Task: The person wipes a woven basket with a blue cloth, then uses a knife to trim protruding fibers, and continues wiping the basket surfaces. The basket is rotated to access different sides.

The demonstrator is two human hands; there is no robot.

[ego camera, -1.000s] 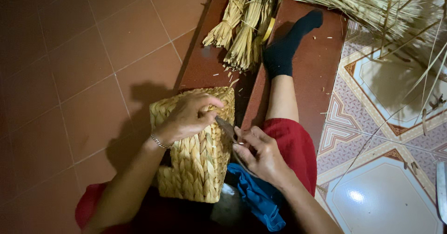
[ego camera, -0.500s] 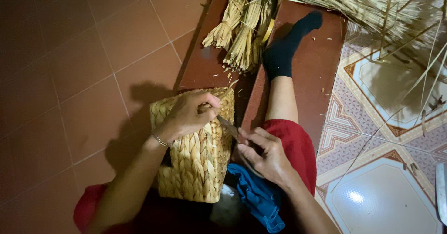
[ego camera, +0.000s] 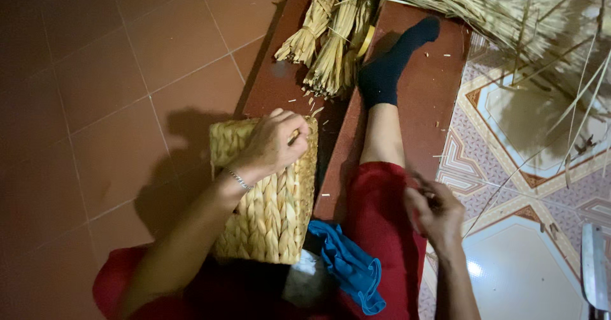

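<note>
Resting across the lap, the woven basket [ego camera: 270, 199] runs its long axis away from the body, and everything else sits around it. Its near end touches a blue cloth [ego camera: 349, 266]. To its right, past the red-trousered leg, the right hand [ego camera: 434, 210] is half curled; whether it holds anything I cannot tell. On the basket's far rim the left hand [ego camera: 272, 143] is closed over the weave, clearly the nearer hand. Beyond the basket lie dried straw bundles [ego camera: 331, 40] on a brown board [ego camera: 280, 81].
</note>
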